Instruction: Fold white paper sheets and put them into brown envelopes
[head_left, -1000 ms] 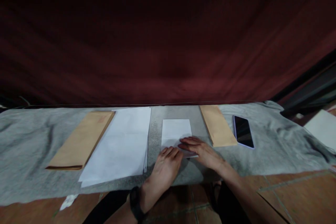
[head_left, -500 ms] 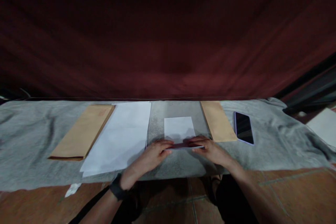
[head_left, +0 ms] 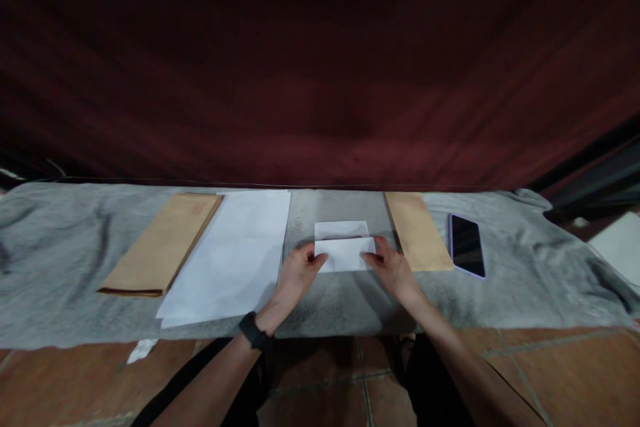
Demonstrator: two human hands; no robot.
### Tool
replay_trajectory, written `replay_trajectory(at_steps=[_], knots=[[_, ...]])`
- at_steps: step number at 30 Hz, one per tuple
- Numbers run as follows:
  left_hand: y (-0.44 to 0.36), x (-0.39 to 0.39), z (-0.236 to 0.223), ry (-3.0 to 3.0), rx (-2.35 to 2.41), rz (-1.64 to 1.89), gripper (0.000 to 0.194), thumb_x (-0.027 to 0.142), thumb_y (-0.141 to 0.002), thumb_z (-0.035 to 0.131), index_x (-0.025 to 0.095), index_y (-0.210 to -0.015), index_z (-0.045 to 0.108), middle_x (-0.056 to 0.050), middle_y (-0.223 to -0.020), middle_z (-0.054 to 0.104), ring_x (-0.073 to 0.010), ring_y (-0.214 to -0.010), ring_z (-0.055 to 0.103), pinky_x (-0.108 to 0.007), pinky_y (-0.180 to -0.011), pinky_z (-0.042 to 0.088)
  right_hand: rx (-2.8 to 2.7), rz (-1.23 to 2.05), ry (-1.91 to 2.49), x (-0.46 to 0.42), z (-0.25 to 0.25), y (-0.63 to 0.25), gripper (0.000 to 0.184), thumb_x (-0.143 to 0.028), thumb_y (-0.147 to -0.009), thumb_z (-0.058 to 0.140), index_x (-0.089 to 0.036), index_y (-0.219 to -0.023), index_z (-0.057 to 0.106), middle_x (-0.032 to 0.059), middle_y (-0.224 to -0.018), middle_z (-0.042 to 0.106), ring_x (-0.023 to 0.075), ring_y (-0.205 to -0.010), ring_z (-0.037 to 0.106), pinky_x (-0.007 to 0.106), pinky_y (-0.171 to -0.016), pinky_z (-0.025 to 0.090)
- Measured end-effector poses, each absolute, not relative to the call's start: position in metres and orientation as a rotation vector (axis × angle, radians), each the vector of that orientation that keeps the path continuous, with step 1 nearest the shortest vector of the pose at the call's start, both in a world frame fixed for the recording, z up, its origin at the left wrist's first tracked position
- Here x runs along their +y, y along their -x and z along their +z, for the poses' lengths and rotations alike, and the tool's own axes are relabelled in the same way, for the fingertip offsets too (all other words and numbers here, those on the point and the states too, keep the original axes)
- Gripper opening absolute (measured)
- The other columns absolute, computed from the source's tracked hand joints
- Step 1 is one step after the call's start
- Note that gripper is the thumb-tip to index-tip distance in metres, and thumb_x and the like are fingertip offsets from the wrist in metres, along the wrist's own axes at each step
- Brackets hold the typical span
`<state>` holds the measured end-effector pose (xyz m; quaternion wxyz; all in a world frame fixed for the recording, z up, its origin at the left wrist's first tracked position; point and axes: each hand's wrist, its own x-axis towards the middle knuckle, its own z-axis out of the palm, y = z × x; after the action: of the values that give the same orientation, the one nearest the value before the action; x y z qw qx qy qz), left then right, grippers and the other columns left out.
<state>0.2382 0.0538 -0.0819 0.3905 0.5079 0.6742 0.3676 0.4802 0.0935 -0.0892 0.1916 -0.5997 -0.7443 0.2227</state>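
Observation:
A sheet of white paper (head_left: 344, 257) lies in front of me on the grey cloth, its near part folded up and over toward the far edge. A strip of its far part shows beyond the fold. My left hand (head_left: 299, 268) pinches the folded flap at its left edge, thumb on top. On the right edge, my right hand (head_left: 393, 267) grips the same flap, thumb on its face and fingers behind. To the left is a stack of larger white sheets (head_left: 230, 257). A brown envelope (head_left: 419, 232) lies just right of my right hand.
Several brown envelopes (head_left: 163, 243) are piled at the left. A phone (head_left: 467, 245) with a purple edge lies at the right. The grey cloth (head_left: 530, 267) ends near my knees, above a tiled floor (head_left: 565, 367). A dark red curtain (head_left: 320, 80) hangs behind.
Both hands have moved away from me, carrying the paper's near edge up and over. The flap now shows its white face and covers more of the sheet.

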Motion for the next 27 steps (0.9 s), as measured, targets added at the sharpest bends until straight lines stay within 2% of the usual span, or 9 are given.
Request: replay_trajectory(at_steps=[2, 4, 8, 11, 15, 17, 21, 27], knots=[[-0.24, 0.057, -0.079, -1.358, 1.81, 0.894, 0.012, 0.028, -0.082, 0.065, 0.019, -0.085, 0.072, -0.001, -0.073, 0.07, -0.016, -0.064, 0.059, -0.025, -0.06, 0.041, -2.11, 0.592, 1.748, 0.096, -0.088, -0.476, 0.047, -0.036, -0.096, 0.058, -0.024, -0.141, 0.048, 0.0045, -0.096, 0.078, 0.0259, -0.089, 0.076, 0.033, -0.075, 0.056], [-0.242, 0.06, -0.076, -1.406, 1.899, 0.848, 0.015, 0.025, -0.083, 0.065, 0.02, -0.096, 0.072, 0.0, -0.073, 0.069, -0.0158, -0.063, 0.059, -0.025, -0.059, 0.039, -2.134, 0.542, 1.799, 0.098, -0.087, -0.472, 0.052, -0.035, -0.096, 0.057, -0.024, -0.145, 0.044, 0.0055, -0.097, 0.078, 0.0269, -0.091, 0.076, 0.035, -0.078, 0.056], [-0.244, 0.062, -0.07, -1.431, 2.008, 0.828, 0.042, 0.025, -0.084, 0.065, 0.021, -0.127, 0.065, 0.0, -0.072, 0.066, -0.0178, -0.061, 0.059, -0.027, -0.059, 0.037, -2.169, 0.447, 1.838, 0.101, -0.085, -0.465, 0.053, -0.036, -0.097, 0.057, -0.023, -0.147, 0.044, 0.0086, -0.106, 0.077, 0.0284, -0.095, 0.075, 0.037, -0.081, 0.057], [-0.244, 0.061, -0.07, -1.393, 1.888, 0.929, 0.054, 0.026, -0.084, 0.065, 0.02, -0.137, 0.058, 0.0, -0.072, 0.066, -0.0176, -0.059, 0.058, -0.028, -0.059, 0.039, -2.162, 0.453, 1.837, 0.105, -0.083, -0.462, 0.052, -0.035, -0.098, 0.056, -0.023, -0.147, 0.044, 0.0089, -0.11, 0.076, 0.0279, -0.097, 0.074, 0.037, -0.082, 0.057], [-0.242, 0.059, -0.076, -1.236, 1.652, 1.107, 0.057, 0.027, -0.08, 0.065, 0.018, -0.135, 0.057, -0.001, -0.078, 0.07, -0.0164, -0.063, 0.061, -0.027, -0.06, 0.044, -2.148, 0.474, 1.832, 0.111, -0.081, -0.46, 0.053, -0.034, -0.097, 0.057, -0.024, -0.147, 0.045, 0.0096, -0.108, 0.077, 0.0274, -0.097, 0.075, 0.036, -0.082, 0.057], [-0.241, 0.058, -0.077, -1.225, 1.627, 1.126, 0.056, 0.026, -0.078, 0.064, 0.017, -0.133, 0.059, 0.001, -0.075, 0.068, -0.0154, -0.063, 0.06, -0.026, -0.06, 0.044, -2.141, 0.477, 1.848, 0.114, -0.08, -0.458, 0.053, -0.034, -0.096, 0.057, -0.023, -0.147, 0.045, 0.0102, -0.106, 0.077, 0.0278, -0.096, 0.075, 0.036, -0.081, 0.057], [-0.243, 0.058, -0.071, -1.4, 1.776, 0.996, 0.034, 0.022, -0.079, 0.063, 0.02, -0.112, 0.073, 0.003, -0.061, 0.061, -0.0147, -0.056, 0.054, -0.027, -0.059, 0.041, -2.106, 0.476, 1.868, 0.118, -0.079, -0.455, 0.051, -0.035, -0.097, 0.056, -0.025, -0.146, 0.045, 0.0083, -0.104, 0.077, 0.0265, -0.095, 0.075, 0.034, -0.08, 0.056], [-0.246, 0.07, -0.069, -1.341, 1.878, 0.919, 0.026, 0.018, -0.081, 0.064, 0.02, -0.105, 0.075, 0.0, -0.07, 0.067, -0.016, -0.059, 0.058, -0.027, -0.06, 0.039, -2.087, 0.479, 1.864, 0.124, -0.08, -0.452, 0.05, -0.036, -0.099, 0.053, -0.023, -0.147, 0.044, 0.0081, -0.107, 0.077, 0.0254, -0.097, 0.075, 0.032, -0.08, 0.055]])
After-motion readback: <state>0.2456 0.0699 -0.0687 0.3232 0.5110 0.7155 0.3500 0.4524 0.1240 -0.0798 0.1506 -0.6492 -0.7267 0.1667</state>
